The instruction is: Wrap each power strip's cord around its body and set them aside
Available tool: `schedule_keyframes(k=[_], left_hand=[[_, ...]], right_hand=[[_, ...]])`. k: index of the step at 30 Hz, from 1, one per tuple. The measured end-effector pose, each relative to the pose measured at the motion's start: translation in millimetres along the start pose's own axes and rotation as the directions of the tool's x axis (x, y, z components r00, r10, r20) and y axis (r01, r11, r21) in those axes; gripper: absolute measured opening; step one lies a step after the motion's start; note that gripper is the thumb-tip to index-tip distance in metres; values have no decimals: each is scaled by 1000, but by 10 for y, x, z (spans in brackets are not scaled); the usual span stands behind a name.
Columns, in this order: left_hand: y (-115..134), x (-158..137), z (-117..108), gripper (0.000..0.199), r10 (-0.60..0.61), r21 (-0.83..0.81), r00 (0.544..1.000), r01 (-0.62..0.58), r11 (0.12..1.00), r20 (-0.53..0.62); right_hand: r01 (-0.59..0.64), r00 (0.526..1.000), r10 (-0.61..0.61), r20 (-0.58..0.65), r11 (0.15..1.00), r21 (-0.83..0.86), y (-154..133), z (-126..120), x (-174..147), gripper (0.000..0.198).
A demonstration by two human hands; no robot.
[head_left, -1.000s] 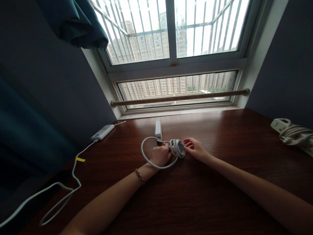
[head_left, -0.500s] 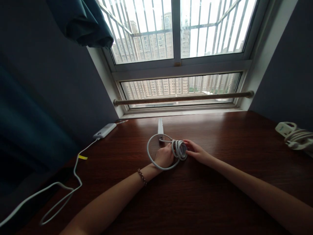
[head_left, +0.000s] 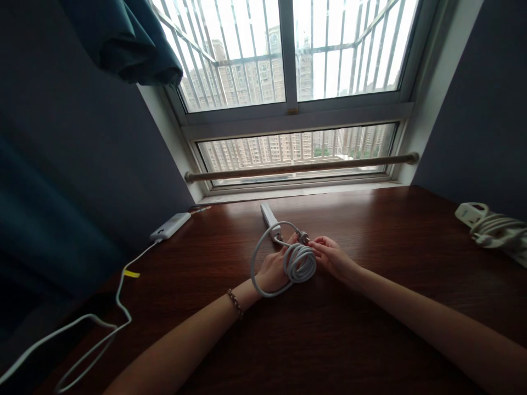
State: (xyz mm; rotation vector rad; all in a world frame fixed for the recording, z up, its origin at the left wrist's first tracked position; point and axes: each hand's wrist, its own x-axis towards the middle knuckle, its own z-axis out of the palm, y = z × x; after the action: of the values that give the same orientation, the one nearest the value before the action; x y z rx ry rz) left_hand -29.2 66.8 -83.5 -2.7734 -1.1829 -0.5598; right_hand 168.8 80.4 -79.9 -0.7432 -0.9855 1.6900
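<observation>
A white power cord is wound into a small coil above the table's middle, with one wide loop hanging out to the left. My left hand is closed around the coil's left side; its fingers are partly hidden behind the turns. At the top of the coil the cord's plug sticks out, prongs toward the right. My right hand pinches at the coil's upper right edge, fingertips close by the plug. Just beyond my hands lies a white power strip, joined to the cord at its near end.
On the left, a white box-shaped device trails a white cable with a yellow tag. Another power strip with a bundled cord lies at the right. A window with a rail borders the brown table at the back.
The coil has turned to face me more, and the plug now shows above it. The power strip's near end has swung right. My view has shifted slightly.
</observation>
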Motion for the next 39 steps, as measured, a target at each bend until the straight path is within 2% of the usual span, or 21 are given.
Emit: schedule_keyframes(k=[3,6,12,17,22,26,28,30,34,37,39], left_hand=[[-10,21,-2,55,77,61,997,-76,995,-23],[-9,54,-4,51,119,144,992,-112,983,-46],[34,77,-39,46,148,155,988,-142,978,-30],[48,58,-70,46,164,139,986,-160,977,-18],[33,36,-30,44,91,126,996,-89,988,-12],[72,21,-56,44,34,158,999,-37,987,24],[92,20,-75,44,3,168,1000,-4,986,9],[98,20,-85,43,-2,161,1000,6,987,-25],[84,14,-91,32,-10,152,995,24,988,-96],[81,8,-103,24,-25,167,988,50,985,-149],[83,8,-110,22,-45,164,974,82,983,-221]], right_hand=[[0,999,2,-33,999,48,-23,8,3,37],[16,1000,-14,-16,997,80,-78,14,5,44],[78,996,-83,39,992,97,-152,-15,23,36],[233,971,-225,-77,965,123,-204,-64,58,31],[422,899,-384,-211,887,184,-552,-116,93,25],[491,853,-392,-344,826,277,-1067,-185,55,15],[538,806,-398,-439,801,261,-1356,-228,-5,9],[602,740,-441,-507,770,209,-1638,-282,-95,12],[661,665,-501,-554,740,124,-2111,-446,-352,9],[674,551,-626,-551,723,-148,-2331,-574,-548,9],[655,518,-700,-492,694,-298,-2393,-608,-638,10]])
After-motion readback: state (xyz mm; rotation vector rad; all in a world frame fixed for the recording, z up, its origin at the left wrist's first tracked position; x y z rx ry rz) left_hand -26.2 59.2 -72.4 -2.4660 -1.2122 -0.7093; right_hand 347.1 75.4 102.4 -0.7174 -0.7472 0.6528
